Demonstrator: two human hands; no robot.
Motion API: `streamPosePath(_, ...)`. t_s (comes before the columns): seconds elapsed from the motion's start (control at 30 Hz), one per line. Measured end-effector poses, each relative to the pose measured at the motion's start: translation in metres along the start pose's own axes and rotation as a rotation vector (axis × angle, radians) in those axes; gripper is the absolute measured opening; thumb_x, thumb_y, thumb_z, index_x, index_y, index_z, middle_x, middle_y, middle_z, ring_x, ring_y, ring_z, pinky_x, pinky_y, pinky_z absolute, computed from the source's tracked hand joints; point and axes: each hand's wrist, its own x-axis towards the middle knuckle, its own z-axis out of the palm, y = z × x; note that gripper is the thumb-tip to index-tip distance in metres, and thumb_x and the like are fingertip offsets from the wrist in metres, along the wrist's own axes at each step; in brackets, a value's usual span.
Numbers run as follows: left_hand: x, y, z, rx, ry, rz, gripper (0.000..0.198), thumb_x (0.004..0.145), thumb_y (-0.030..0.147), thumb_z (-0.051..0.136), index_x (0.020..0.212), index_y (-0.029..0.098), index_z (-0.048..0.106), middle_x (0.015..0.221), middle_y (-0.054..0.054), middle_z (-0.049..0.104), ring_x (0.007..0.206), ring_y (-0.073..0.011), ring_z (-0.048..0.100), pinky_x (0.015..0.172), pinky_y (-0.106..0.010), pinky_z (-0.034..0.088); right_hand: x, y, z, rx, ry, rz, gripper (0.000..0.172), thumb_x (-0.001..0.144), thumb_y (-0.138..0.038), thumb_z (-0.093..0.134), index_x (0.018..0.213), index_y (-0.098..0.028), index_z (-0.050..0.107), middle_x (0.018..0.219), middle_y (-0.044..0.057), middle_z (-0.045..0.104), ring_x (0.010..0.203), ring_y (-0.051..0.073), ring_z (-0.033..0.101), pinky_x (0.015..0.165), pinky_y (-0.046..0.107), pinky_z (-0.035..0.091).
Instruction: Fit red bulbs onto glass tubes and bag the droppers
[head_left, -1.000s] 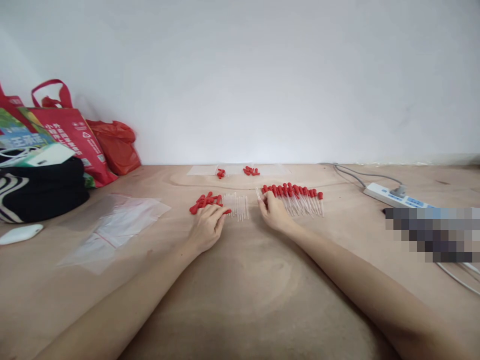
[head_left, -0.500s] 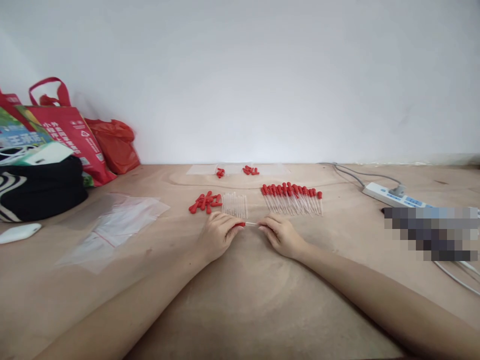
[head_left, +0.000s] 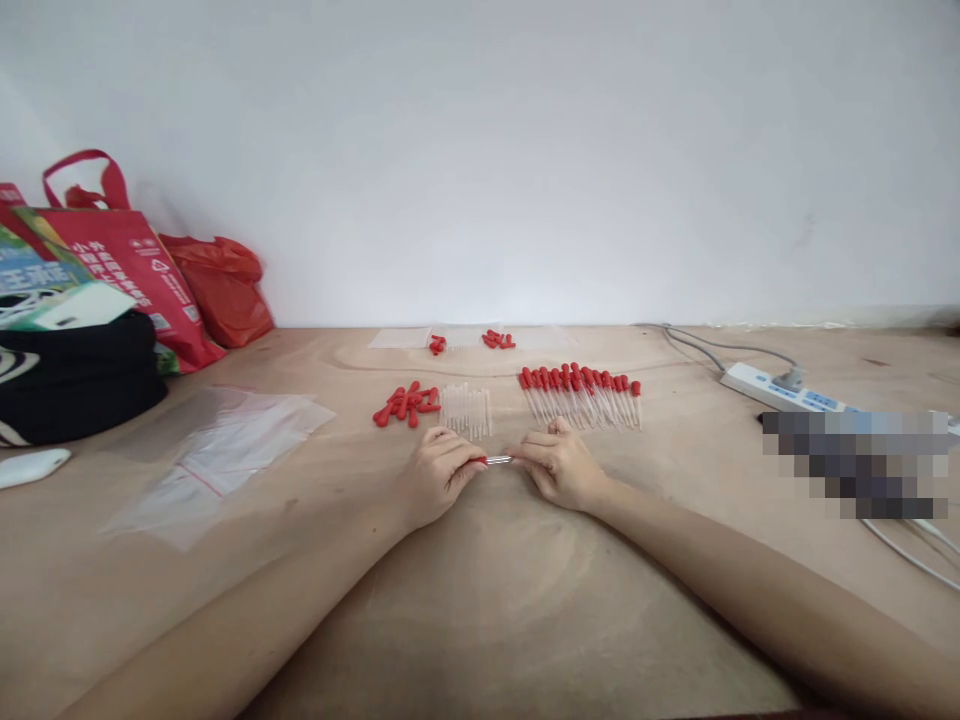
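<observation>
My left hand (head_left: pixel 439 472) pinches a small red rubber bulb, and my right hand (head_left: pixel 559 465) pinches a thin clear glass tube (head_left: pixel 499 460); the two meet between my hands, just above the wooden table (head_left: pixel 480 600). Beyond my left hand lie a pile of loose red bulbs (head_left: pixel 405 404) and a row of bare clear tubes (head_left: pixel 466 409). Beyond my right hand lies a row of droppers with red bulbs fitted (head_left: pixel 581 393).
Clear plastic bags (head_left: pixel 225 445) lie at the left, with red bags (head_left: pixel 150 270) and a black bundle (head_left: pixel 71 375) behind them. More red bulbs on plastic (head_left: pixel 472 340) sit near the wall. A white power strip (head_left: pixel 780 393) and cables are at the right.
My hands pulled back from the piles, the left with a red bulb, the right with a clear tube, and came together in front of me, closing the gap between bulb and tube.
</observation>
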Motion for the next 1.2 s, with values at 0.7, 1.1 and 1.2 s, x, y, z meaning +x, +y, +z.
streamPosePath(0.7, 0.001, 0.005, 0.001, 0.060, -0.036, 0.064, 0.014, 0.085, 0.023, 0.042, 0.079, 0.018, 0.054, 0.069, 0.001, 0.061, 0.065, -0.0115, 0.053, 0.086, -0.034, 0.029, 0.005, -0.015, 0.004, 0.043, -0.076, 0.061, 0.023, 0.085, -0.018, 0.036, 0.080, -0.015, 0.058, 0.069, 0.002, 0.059, 0.061, 0.010, 0.046, 0.065, 0.028, 0.021)
streamPosePath(1.1, -0.001, -0.025, -0.021, 0.337, 0.116, -0.276, 0.030, 0.082, 0.033, 0.046, 0.109, 0.020, 0.050, 0.104, -0.008, 0.059, 0.099, -0.0222, 0.049, 0.086, -0.038, 0.028, 0.019, 0.009, -0.013, -0.179, -0.010, 0.382, 0.020, 0.080, -0.025, 0.043, 0.083, -0.019, 0.062, 0.078, 0.004, 0.064, 0.074, 0.016, 0.053, 0.068, 0.030, 0.025)
streamPosePath(1.2, -0.005, -0.039, -0.025, 0.422, 0.102, -0.460, 0.029, 0.078, 0.031, 0.050, 0.105, 0.023, 0.051, 0.105, -0.007, 0.057, 0.101, -0.0256, 0.046, 0.084, -0.041, 0.027, 0.023, 0.037, -0.015, -0.171, 0.139, 0.714, 0.024, 0.080, -0.027, 0.042, 0.095, -0.018, 0.058, 0.081, 0.004, 0.065, 0.073, 0.017, 0.056, 0.068, 0.029, 0.030)
